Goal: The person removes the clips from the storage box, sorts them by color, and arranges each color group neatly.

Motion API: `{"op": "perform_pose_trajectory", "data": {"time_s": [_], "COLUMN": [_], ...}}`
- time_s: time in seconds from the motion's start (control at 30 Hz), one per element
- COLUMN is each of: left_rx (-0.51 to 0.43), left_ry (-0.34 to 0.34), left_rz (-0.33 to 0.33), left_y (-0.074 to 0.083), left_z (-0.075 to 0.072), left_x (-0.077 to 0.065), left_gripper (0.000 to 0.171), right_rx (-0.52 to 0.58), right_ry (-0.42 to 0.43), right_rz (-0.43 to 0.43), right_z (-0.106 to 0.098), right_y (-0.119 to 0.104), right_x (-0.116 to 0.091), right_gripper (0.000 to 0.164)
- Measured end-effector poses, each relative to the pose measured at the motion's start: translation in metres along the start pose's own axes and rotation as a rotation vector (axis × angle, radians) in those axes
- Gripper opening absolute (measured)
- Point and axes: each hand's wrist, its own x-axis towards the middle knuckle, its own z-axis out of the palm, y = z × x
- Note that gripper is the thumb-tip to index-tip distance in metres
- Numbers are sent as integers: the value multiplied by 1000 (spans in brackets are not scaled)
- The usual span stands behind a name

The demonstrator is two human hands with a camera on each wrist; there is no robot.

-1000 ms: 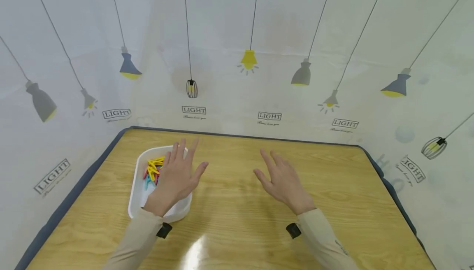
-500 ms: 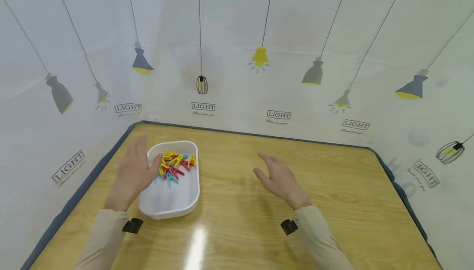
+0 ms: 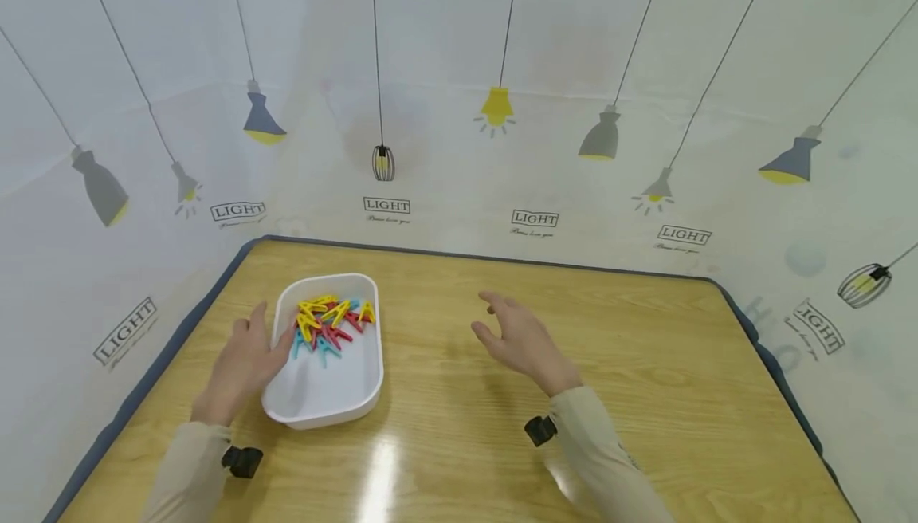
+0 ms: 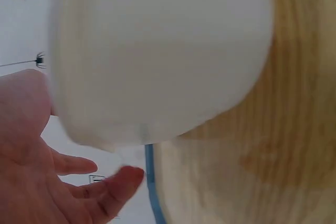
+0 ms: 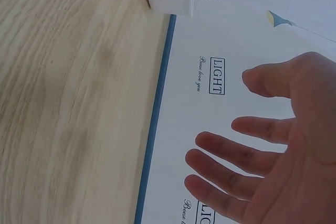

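A white plastic tray [image 3: 326, 387] stands on the left of the table, holding several yellow, red and blue clothespins [image 3: 333, 316] near its far end. My left hand [image 3: 242, 363] is at the tray's left side, its thumb overlapping the rim in the head view. Close up, the tray's wall [image 4: 163, 51] fills much of the left wrist view and partly hides the thumb, while the fingers [image 4: 113, 195] extend past the tray's corner, loosely bent. My right hand [image 3: 527, 344] hovers over the middle of the table, fingers spread and relaxed, holding nothing.
The wooden table [image 3: 459, 443] has a dark blue edge along its back and sides. Behind it hangs a pale wall covering [image 3: 445, 156] printed with lamps. A small dark camera [image 3: 244, 462] sits at the left wrist, another camera [image 3: 540, 430] at the right.
My left hand has moved from above the tray to its left side and lowered, uncovering the clothespins. The right hand has shifted slightly left. Tray and background shift slightly in view.
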Motion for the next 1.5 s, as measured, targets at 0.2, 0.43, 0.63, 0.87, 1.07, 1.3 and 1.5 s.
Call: {"op": "perform_pose_trajectory", "data": {"time_s": [0.2, 0.43, 0.63, 0.87, 1.07, 1.3, 1.5], "left_rx": [-63, -97, -95, -83, -89, -93, -98], "left_ry": [21, 37, 58, 87, 91, 98, 129], "left_rz": [31, 43, 22, -55, -46, -39, -23], "left_y": [-7, -7, -4, 2, 3, 0, -6], "left_z": [12, 17, 21, 24, 29, 33, 36], "left_x": [6, 12, 15, 16, 16, 10, 7], "left_gripper": [67, 65, 67, 71, 70, 71, 70], "right_rx": [15, 23, 46, 50, 50, 78, 149], "right_ry": [-11, -21, -50, -135, -178, -251, -243], "right_rz": [11, -7, -45, -102, -151, -126, -90], "right_z": [10, 19, 22, 27, 40, 68, 103], "right_y": [0, -5, -25, -68, -104, -129, -136], "right_x": [2, 9, 29, 75, 115, 147, 169], "right_gripper": [56, 55, 53, 46, 39, 37, 28]}}
